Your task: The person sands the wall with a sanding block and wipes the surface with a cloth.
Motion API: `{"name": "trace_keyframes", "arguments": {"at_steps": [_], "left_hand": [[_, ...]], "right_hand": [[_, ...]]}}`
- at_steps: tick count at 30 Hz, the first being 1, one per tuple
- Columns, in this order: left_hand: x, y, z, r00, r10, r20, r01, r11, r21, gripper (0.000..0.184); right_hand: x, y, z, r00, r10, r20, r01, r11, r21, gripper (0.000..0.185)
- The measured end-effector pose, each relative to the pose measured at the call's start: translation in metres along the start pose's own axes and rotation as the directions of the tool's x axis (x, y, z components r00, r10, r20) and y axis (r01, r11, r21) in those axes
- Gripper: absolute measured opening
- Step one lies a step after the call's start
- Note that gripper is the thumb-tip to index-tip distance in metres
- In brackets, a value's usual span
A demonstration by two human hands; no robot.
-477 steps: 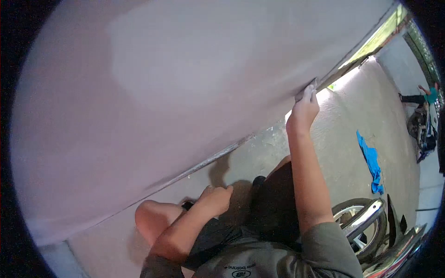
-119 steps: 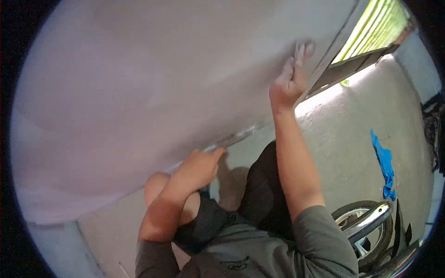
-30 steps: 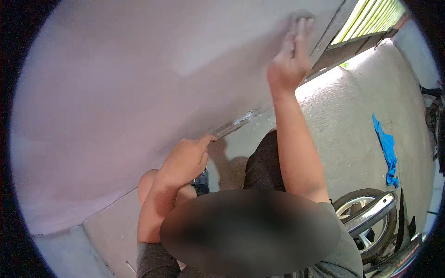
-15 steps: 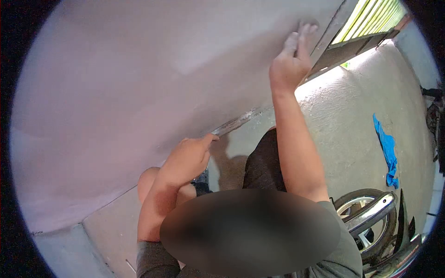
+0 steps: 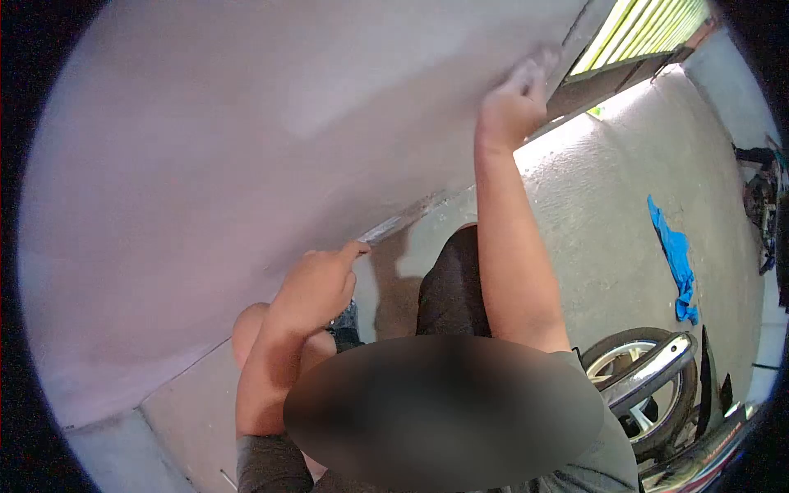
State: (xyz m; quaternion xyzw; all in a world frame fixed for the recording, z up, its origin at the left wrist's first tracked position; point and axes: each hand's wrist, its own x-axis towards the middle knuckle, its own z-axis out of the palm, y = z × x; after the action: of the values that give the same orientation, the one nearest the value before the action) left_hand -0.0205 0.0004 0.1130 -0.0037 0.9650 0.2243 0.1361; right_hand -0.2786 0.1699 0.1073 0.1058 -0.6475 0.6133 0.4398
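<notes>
My right hand [image 5: 516, 105] is raised at the pale wall [image 5: 246, 107], close to its edge beside the gate. Its fingers look bent together and dusty white, blurred by motion; anything under the fingertips cannot be made out. Lower down, my left hand [image 5: 320, 281] is near the foot of the wall, with its back toward me. The fingers are curled, the tips pointing at the whitish, worn strip [image 5: 386, 228] where wall and floor meet. Whatever the left fingers may hold is hidden.
A slatted gate [image 5: 637, 37] lets in bright light at the upper right. A blue cloth [image 5: 674, 255] lies on the concrete floor [image 5: 575, 214]. A motorbike wheel [image 5: 637, 370] stands close at my right side. Dark items [image 5: 763, 205] sit by the far right wall.
My right hand has slid slightly down along the wall, its fingers now more bent. The left hand remains low by the wall's foot. The whole view has shifted a little.
</notes>
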Motion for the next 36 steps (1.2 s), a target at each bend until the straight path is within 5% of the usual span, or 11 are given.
{"name": "trace_keyframes", "arguments": {"at_steps": [1,8,10,15,17,24,26,27,29,32,36], "left_hand": [[-0.003,0.002,-0.002,1.000,0.005,0.000,-0.005,1.000,-0.002,0.032],[-0.003,0.007,-0.009,1.000,-0.002,0.001,0.002,1.000,0.007,0.037],[-0.004,0.005,-0.007,1.000,-0.007,0.007,0.007,1.000,-0.009,0.035],[-0.002,-0.001,-0.001,0.999,0.039,0.013,-0.039,0.999,0.029,0.035],[-0.003,0.006,-0.005,1.000,-0.012,0.022,0.012,1.000,0.026,0.038],[-0.003,-0.004,0.004,1.000,0.022,0.020,-0.022,1.000,0.019,0.037],[-0.003,0.001,-0.001,1.000,0.008,0.008,-0.008,0.999,0.036,0.036],[-0.004,0.001,-0.002,1.000,0.005,0.003,-0.005,0.999,0.037,0.036],[-0.006,0.002,0.000,0.998,0.053,-0.024,-0.053,0.999,0.005,0.035],[-0.003,-0.001,0.003,0.999,0.033,-0.003,-0.033,0.999,0.029,0.034],[-0.005,-0.001,0.004,0.998,0.060,-0.019,-0.060,0.998,0.004,0.034]], "right_hand": [[0.003,0.002,0.000,0.944,0.320,-0.081,-0.317,0.947,0.049,0.043],[0.002,-0.006,-0.005,0.998,0.038,0.052,-0.036,0.999,-0.034,0.046],[0.008,0.009,-0.005,0.936,0.339,-0.098,-0.344,0.938,-0.044,0.046],[0.004,0.017,-0.003,0.988,0.145,-0.055,-0.149,0.984,-0.094,0.046],[0.017,0.050,-0.012,0.913,0.382,-0.145,-0.397,0.912,-0.100,0.046],[0.022,0.054,-0.017,0.904,0.392,-0.173,-0.390,0.920,0.050,0.045],[0.025,0.061,-0.020,0.741,0.646,-0.183,-0.632,0.763,0.135,0.044],[0.025,0.056,-0.017,0.742,0.646,-0.178,-0.631,0.763,0.139,0.044],[0.025,0.046,-0.017,0.956,0.246,-0.159,-0.257,0.965,-0.053,0.044],[0.031,0.030,-0.021,0.855,0.500,-0.136,-0.515,0.849,-0.118,0.043],[0.033,0.031,-0.018,0.833,0.523,-0.180,-0.540,0.840,-0.059,0.041]]}}
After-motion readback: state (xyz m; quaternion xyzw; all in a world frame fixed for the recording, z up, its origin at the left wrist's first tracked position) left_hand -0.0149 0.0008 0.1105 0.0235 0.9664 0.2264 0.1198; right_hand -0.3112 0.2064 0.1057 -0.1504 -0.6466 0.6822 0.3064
